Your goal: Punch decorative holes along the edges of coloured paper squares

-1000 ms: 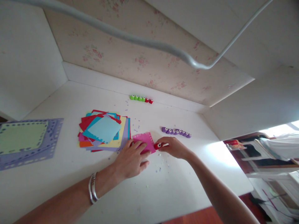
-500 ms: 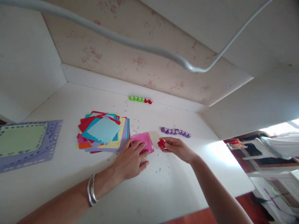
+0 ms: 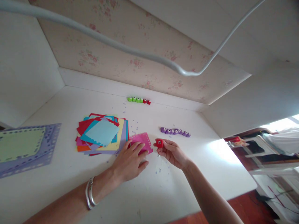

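A wall with floral paper (image 3: pixel 137 63) closes off the space beyond the pink sheet, and a white table (image 3: pixel 198 177) spreads around that sheet on all sides. Well to the left of the pink sheet we see purple sheets (image 3: pixel 50 155) with a pale green sheet (image 3: pixel 18 143) on top, all with cut-outs along their visible edges; we take these edges as worked. Just left of the pink sheet sits a mixed stack of coloured sheets (image 3: pixel 99 132), its light blue top piece notched along one side.

Our left hand (image 3: pixel 132 161) lies with fingers spread on the pink sheet (image 3: pixel 146 143), pressing it down. Our right hand (image 3: pixel 171 152), just right of the sheet, grips a red punch between thumb and fingers, apart from the paper. Beyond and right of the sheet runs a row of purple punches (image 3: pixel 175 132); farther beyond is a row of green and red punches (image 3: pixel 139 100).

The red punch (image 3: pixel 159 143) is small, and smaller yet are paper bits (image 3: pixel 160 170) near the sheet. Holes line the pink sheet's right edge, so we judge it partly done; what is left under our hand we cannot tell.
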A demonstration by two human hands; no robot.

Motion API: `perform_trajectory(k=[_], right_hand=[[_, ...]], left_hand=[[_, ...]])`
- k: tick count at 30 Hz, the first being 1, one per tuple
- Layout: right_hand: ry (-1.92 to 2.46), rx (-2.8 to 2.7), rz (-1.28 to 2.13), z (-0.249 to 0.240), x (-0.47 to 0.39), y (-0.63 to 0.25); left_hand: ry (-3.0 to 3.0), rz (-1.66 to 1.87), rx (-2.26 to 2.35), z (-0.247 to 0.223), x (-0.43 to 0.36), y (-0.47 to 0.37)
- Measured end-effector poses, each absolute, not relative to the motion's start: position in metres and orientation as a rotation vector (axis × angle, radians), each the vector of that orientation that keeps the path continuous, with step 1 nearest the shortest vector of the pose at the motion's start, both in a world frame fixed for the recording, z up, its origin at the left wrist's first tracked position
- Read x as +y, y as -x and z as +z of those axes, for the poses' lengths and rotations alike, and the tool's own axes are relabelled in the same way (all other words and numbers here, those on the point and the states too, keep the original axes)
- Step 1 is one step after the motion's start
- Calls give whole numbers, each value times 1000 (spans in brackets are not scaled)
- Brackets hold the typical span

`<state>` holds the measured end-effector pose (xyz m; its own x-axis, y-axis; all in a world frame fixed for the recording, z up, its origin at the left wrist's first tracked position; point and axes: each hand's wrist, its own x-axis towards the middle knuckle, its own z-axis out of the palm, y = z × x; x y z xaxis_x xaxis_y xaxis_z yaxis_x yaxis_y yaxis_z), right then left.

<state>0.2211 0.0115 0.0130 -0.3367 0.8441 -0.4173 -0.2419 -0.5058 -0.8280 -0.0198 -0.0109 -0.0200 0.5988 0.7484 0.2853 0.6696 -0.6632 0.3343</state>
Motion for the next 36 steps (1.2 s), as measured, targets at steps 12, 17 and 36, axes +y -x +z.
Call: perform_trajectory(k=[12, 17, 36], right_hand=[[1073, -1015, 1772, 5, 6, -201], [1037, -1094, 1744, 2, 3, -187], [1088, -1293, 1545, 0, 1, -175]], left_hand=[[-2151, 980, 1221, -15, -2, 19], [-1874, 1081, 1254, -10, -5, 13], [-1653, 1048, 1260, 0, -2, 11]])
